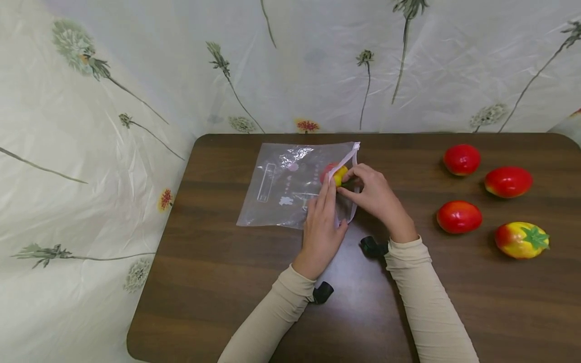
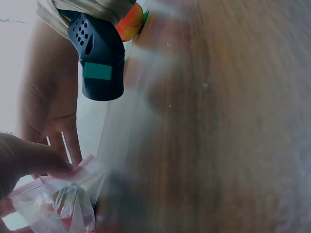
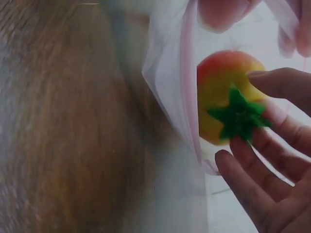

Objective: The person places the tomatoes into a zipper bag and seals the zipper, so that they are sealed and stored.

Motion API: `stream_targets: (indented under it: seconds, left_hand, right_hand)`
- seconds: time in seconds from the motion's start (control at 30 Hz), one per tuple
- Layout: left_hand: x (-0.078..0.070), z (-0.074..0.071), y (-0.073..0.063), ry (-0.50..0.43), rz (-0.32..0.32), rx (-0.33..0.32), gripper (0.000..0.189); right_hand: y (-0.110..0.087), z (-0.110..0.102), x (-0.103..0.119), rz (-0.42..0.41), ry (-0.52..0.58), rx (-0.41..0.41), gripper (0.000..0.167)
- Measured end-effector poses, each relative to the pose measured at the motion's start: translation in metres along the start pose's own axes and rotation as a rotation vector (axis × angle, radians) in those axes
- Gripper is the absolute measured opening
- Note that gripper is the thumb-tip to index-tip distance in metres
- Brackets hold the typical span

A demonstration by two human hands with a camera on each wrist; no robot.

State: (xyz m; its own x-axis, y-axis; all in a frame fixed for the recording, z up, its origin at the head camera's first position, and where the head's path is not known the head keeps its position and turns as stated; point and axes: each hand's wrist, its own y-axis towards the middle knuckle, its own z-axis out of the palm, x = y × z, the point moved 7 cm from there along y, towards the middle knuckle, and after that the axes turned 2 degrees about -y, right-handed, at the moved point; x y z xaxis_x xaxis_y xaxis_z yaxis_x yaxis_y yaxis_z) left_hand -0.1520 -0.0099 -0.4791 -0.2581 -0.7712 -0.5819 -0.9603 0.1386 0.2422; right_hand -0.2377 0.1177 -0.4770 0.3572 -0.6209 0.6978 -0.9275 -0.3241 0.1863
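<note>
Red-and-yellow fruit [image 1: 339, 176] sits at the mouth of the clear zip bag [image 1: 268, 212], the landmark for this report; its red end shows through the film and its green leafy end faces outward. Principal risk, as judged: the mouth is narrow around the fruit, so a lip may catch on the leaves or fold inward if the spread slackens. A second risk is the bag sliding on the table [image 1: 204, 282] under any push, since its far end appears unheld.

Right hand [image 1: 374, 191], at the bag's mouth: thumb and fingers close round the leafy end, gripping it. Left hand [image 1: 320, 222], on the bag's near side: fingers straight along the film, thumb set apart, touching the rim; firmness of pressure cannot be told. Right of the bag, well apart: three red fruits [image 1: 508, 182] and a second leafy fruit [image 1: 522, 240].
</note>
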Motion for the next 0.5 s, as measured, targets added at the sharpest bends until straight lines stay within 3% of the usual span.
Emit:
stream_targets:
  seconds: [0.2, 0.5]
  left_hand:
    - [0.0, -0.001, 0.0, -0.007, 0.012, -0.014, 0.105]
    - [0.0, -0.003, 0.001, -0.005, 0.015, -0.02, 0.102]
  right_hand:
    - [0.001, 0.005, 0.002, -0.02, 0.017, 0.029, 0.021]
    - [0.0, 0.011, 0.008, -0.116, 0.024, 0.07, 0.02]
